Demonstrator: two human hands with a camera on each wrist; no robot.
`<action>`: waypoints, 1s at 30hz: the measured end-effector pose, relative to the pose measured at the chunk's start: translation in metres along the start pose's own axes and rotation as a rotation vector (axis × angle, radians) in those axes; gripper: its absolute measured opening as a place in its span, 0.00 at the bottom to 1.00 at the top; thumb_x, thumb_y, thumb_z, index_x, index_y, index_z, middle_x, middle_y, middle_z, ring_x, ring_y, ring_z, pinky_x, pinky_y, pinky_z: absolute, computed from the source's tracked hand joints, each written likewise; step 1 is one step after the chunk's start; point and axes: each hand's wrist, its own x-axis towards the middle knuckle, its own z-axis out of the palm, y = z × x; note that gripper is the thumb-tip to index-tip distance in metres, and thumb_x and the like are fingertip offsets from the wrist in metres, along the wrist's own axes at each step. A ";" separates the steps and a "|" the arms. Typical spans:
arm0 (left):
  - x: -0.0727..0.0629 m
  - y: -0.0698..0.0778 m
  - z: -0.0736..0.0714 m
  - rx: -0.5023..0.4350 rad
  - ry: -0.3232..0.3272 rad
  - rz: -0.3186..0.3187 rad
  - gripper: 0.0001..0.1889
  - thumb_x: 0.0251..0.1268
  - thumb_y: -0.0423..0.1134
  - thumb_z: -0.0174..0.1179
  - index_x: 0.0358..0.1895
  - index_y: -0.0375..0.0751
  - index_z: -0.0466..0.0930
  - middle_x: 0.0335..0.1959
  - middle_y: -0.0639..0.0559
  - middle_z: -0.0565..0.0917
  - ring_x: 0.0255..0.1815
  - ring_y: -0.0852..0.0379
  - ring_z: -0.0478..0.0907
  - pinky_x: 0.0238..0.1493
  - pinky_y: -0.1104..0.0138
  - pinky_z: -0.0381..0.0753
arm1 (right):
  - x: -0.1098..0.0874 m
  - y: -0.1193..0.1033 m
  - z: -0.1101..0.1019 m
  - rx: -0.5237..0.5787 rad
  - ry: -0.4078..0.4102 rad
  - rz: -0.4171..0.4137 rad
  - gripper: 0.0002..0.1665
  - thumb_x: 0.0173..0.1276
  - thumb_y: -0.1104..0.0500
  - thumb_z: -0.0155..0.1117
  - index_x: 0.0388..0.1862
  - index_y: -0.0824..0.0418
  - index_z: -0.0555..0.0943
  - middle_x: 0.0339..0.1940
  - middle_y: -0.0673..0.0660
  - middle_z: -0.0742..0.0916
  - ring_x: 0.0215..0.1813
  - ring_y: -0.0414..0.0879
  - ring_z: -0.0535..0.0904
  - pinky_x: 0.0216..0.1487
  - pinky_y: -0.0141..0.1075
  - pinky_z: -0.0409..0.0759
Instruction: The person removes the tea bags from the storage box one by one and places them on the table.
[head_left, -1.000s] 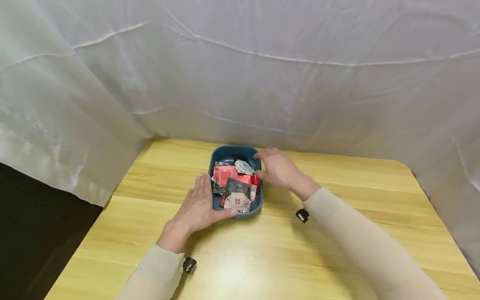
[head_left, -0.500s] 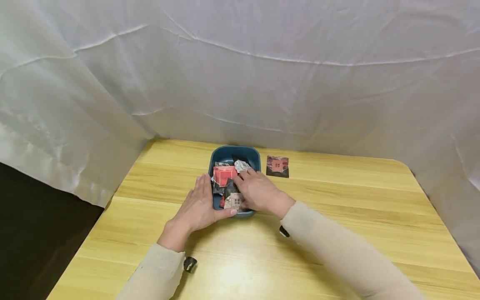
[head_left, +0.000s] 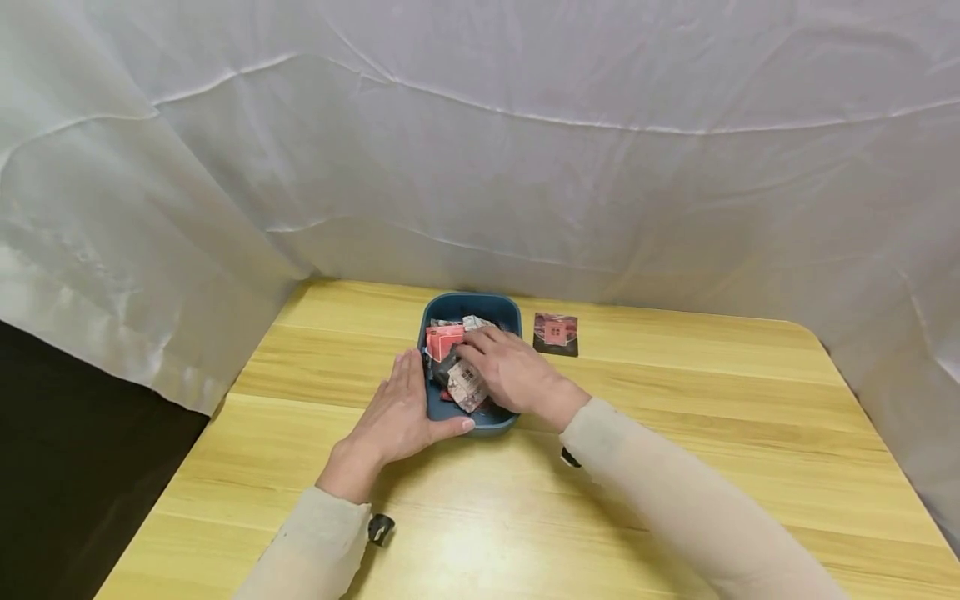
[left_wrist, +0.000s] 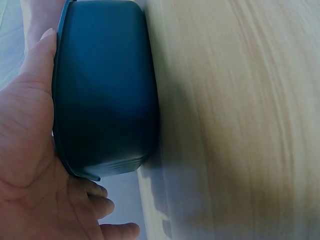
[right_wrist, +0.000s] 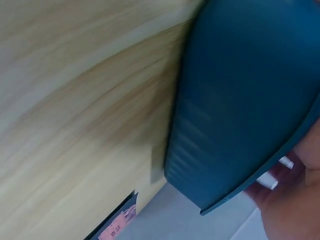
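A dark blue plastic bin on the table holds several small flat packets. My left hand rests on it with straight fingers along the left side and the thumb over the front rim; the left wrist view shows the palm against the rim. My right hand reaches in over the right rim, its fingers bent down among the packets. Beside its thumb, a black-and-beige packet lies tilted. A red packet and a whitish packet are near the fingertips, which are hidden; I cannot tell whether they pinch a packet.
A dark packet with a pink label lies flat on the wood-grain table, right of the bin. Pale grey cloth hangs close behind the table and at its left side.
My right hand has left the pink-labelled packet on the table right of the bin and moved left into the bin. The black-and-beige packet has shifted and turned. The left hand stays put.
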 end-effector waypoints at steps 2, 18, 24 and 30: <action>0.000 -0.001 0.000 0.002 -0.001 0.001 0.74 0.57 0.81 0.61 0.85 0.27 0.32 0.87 0.30 0.40 0.89 0.36 0.38 0.83 0.37 0.53 | 0.000 0.000 0.000 -0.018 -0.033 -0.052 0.24 0.82 0.59 0.58 0.74 0.58 0.76 0.78 0.60 0.76 0.79 0.58 0.70 0.78 0.55 0.71; 0.004 0.001 -0.001 -0.009 -0.013 -0.006 0.71 0.60 0.77 0.63 0.85 0.27 0.33 0.87 0.30 0.41 0.89 0.36 0.38 0.83 0.38 0.52 | 0.007 -0.007 -0.008 -0.043 -0.323 -0.011 0.39 0.70 0.39 0.71 0.74 0.54 0.75 0.79 0.55 0.75 0.79 0.55 0.69 0.77 0.58 0.70; 0.005 0.001 -0.002 -0.011 -0.010 -0.009 0.72 0.59 0.77 0.64 0.85 0.28 0.33 0.87 0.30 0.41 0.89 0.36 0.39 0.83 0.38 0.52 | 0.007 -0.009 -0.012 -0.112 -0.344 0.089 0.45 0.65 0.31 0.74 0.72 0.55 0.75 0.72 0.57 0.80 0.71 0.55 0.75 0.69 0.55 0.77; 0.005 0.000 -0.002 0.009 -0.016 -0.011 0.74 0.57 0.82 0.60 0.85 0.28 0.33 0.87 0.30 0.40 0.89 0.36 0.38 0.83 0.38 0.52 | 0.006 -0.010 -0.011 -0.073 -0.349 0.107 0.43 0.66 0.33 0.74 0.69 0.56 0.74 0.71 0.57 0.80 0.74 0.54 0.75 0.73 0.59 0.75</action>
